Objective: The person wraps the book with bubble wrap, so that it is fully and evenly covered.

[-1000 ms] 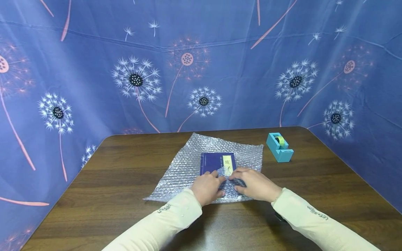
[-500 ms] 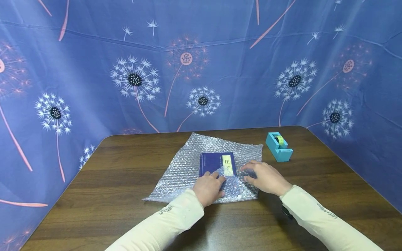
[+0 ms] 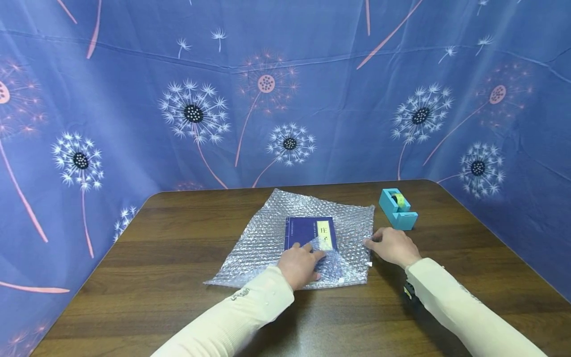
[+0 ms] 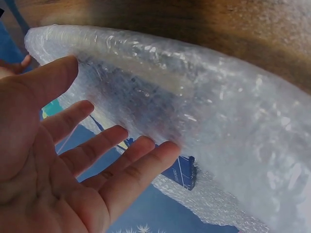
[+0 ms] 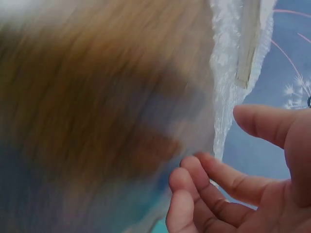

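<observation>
A blue book with a pale yellow title label lies on a sheet of bubble wrap. The sheet's near part is folded over the book's lower portion, hiding it. My left hand rests on this fold, and the left wrist view shows its fingers extended against the plastic. At the sheet's right edge is my right hand, away from the book. Its thumb and fingers stand apart in the right wrist view, with nothing visibly held between them.
A turquoise tape dispenser with a yellow-green roll stands just beyond my right hand. The brown wooden table ends at a blue curtain with dandelion prints. Something dark is on my right wrist.
My right hand has left the fold over the book and moved right to the wrap's edge, near the tape dispenser. My left hand has stayed on the fold.
</observation>
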{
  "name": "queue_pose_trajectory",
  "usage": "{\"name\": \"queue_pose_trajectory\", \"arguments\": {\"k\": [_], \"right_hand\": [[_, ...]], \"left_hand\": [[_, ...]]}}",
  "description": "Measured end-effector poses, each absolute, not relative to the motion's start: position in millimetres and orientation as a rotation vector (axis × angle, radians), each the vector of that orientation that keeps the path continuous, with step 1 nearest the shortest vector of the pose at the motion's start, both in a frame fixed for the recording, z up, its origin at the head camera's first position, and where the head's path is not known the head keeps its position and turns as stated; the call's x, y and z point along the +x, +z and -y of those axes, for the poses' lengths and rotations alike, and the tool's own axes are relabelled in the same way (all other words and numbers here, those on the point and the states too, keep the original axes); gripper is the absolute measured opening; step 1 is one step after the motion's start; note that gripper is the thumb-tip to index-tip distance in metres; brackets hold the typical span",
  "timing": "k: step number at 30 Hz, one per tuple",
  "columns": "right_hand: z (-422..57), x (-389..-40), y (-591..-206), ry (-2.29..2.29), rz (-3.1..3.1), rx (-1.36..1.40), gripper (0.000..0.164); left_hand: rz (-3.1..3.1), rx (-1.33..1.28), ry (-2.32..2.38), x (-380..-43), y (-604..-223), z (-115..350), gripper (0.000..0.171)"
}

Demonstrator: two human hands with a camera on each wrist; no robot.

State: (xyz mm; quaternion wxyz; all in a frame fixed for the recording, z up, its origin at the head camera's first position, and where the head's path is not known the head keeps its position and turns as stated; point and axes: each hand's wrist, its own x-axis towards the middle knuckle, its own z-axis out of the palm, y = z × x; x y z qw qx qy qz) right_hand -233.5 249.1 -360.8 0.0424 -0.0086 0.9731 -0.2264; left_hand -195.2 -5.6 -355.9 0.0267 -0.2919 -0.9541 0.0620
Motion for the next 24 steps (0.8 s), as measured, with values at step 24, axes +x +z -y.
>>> {"name": "queue_pose_trajectory", "arguments": {"k": [24], "right_hand": [[-238.1, -232.0, -362.3, -1.382, -2.332, -0.287, 0.056]], "left_hand": [[2.983, -0.839, 0.213, -194.5, -356.6, 1.3, 0.052]]}}
